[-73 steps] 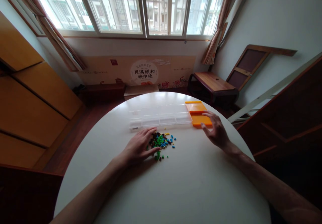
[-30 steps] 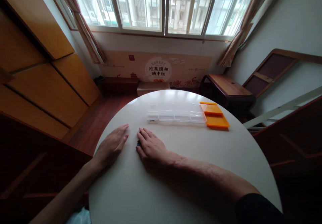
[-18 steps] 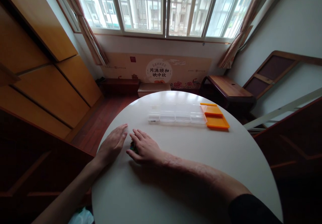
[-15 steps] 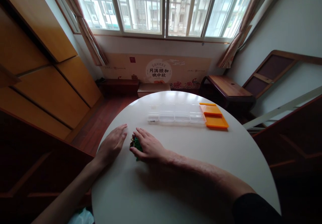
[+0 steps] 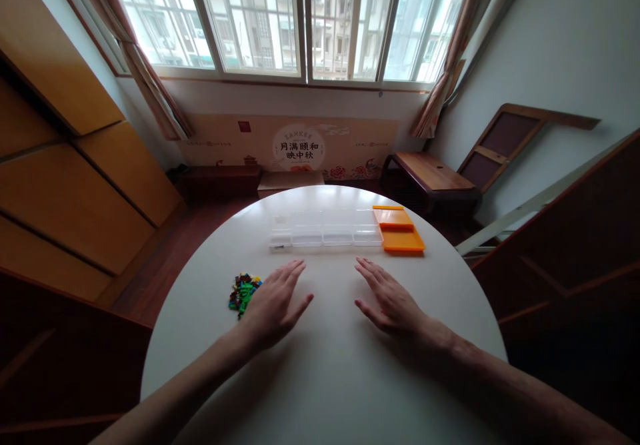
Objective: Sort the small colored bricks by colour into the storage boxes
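Note:
A small heap of building bricks (image 5: pixel 244 292), mostly green with dark, yellow and blue bits, lies on the left of the white round table (image 5: pixel 320 378). Just right of the heap is my left hand (image 5: pixel 275 302), fingers stretched out and thumb apart, covering the heap's right edge from view. Across a gap, my right hand (image 5: pixel 390 296) faces it, also with thumb and fingers apart and nothing in it. Beyond both hands lies a clear plastic compartment box (image 5: pixel 323 237). At its right end sits an orange tray (image 5: pixel 403 238) with a raised part at the back.
A wooden bench (image 5: pixel 433 172) stands past the table's far right edge. A long printed cardboard panel (image 5: pixel 350 142) leans below the window (image 5: pixel 295 18). Wooden cabinets (image 5: pixel 90 198) line the left side.
My right hand has left the brick heap and moved right. My left hand has come rightward from the table's left edge, past the heap. The view has shifted slightly right.

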### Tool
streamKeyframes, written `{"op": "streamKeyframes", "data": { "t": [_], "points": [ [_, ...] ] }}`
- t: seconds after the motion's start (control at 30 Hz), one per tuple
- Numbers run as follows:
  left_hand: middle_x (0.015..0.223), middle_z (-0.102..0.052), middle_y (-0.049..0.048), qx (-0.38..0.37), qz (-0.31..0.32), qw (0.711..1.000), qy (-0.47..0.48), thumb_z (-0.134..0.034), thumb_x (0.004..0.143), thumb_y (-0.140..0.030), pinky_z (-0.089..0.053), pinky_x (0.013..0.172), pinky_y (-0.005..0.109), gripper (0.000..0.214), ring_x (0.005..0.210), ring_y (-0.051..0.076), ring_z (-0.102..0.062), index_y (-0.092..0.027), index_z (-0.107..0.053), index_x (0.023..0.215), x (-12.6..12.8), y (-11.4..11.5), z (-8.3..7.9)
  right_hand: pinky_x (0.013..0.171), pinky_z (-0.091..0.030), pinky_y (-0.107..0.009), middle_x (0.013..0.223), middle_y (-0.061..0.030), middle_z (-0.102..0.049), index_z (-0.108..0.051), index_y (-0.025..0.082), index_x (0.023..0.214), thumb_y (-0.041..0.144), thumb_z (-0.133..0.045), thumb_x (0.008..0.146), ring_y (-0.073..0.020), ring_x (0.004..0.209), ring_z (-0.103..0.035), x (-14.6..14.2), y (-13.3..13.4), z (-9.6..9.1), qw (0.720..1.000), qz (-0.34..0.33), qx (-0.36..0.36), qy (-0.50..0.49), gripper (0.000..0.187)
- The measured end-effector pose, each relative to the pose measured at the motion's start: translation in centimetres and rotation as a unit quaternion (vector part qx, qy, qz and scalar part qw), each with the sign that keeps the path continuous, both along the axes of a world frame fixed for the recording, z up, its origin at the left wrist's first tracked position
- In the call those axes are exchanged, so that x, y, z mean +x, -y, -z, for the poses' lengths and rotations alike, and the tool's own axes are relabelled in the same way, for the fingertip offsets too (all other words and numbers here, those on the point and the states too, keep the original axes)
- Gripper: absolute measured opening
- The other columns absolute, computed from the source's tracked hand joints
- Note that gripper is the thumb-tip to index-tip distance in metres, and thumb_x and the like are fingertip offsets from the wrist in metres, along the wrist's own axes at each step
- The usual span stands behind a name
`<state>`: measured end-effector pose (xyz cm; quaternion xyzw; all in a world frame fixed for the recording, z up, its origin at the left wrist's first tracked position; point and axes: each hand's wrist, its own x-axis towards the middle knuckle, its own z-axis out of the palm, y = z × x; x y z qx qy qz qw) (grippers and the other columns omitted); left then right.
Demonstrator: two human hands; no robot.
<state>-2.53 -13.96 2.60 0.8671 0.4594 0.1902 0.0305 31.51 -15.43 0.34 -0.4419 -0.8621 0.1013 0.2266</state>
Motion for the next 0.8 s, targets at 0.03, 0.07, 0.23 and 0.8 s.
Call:
{"op": "streamKeyframes", "data": {
  "t": [0.03,0.07,0.23,0.8],
  "points": [
    [0.171,-0.051,0.0145,-0.006,0.014,1.000,-0.009,-0.048,0.111,-0.059,-0.040,0.134,0.051,0.068,0.158,0.032,-0.049,-0.018,-0.044,0.165,1.8,0.0,0.5,0.136,-0.035,-0.059,0.179,-0.0181,-0.033,-0.033,0.015,0.173,0.045,-0.058,0.107,-0.0339,0.168,-0.031,0.9,0.3,0.3,1.000,0.006,0.008,0.014,0.076],
    [0.173,-0.047,0.0152,-0.012,0.025,0.999,-0.017,-0.048,0.110,-0.061,-0.037,0.135,0.052,0.072,0.160,0.032,-0.047,-0.017,-0.042,0.167,3.4,0.0,1.1,0.137,-0.034,-0.059,0.180,-0.0185,-0.032,-0.033,0.014,0.173,0.046,-0.059,0.106,-0.0345,0.169,-0.030,1.6,0.5,0.5,1.000,0.012,0.013,0.025,0.079],
    [0.179,-0.035,0.0166,-0.025,0.043,0.998,-0.036,-0.049,0.107,-0.071,-0.033,0.137,0.053,0.089,0.165,0.034,-0.039,-0.017,-0.030,0.175,7.3,-0.6,3.0,0.138,-0.032,-0.056,0.181,-0.0183,-0.028,-0.029,0.012,0.175,0.057,-0.058,0.105,-0.0338,0.170,-0.028,2.7,0.2,1.4,0.998,0.035,0.012,0.041,0.088],
    [0.182,-0.026,0.0120,-0.060,0.128,0.988,-0.063,-0.044,0.109,-0.071,-0.027,0.140,0.051,0.091,0.168,0.033,-0.032,-0.023,-0.014,0.180,5.4,-3.0,3.4,0.139,-0.028,-0.055,0.182,-0.0153,-0.026,-0.023,0.018,0.178,0.068,-0.057,0.105,-0.0339,0.170,-0.028,1.0,-1.5,2.8,0.997,0.058,-0.025,0.051,0.095]
  ]
}}
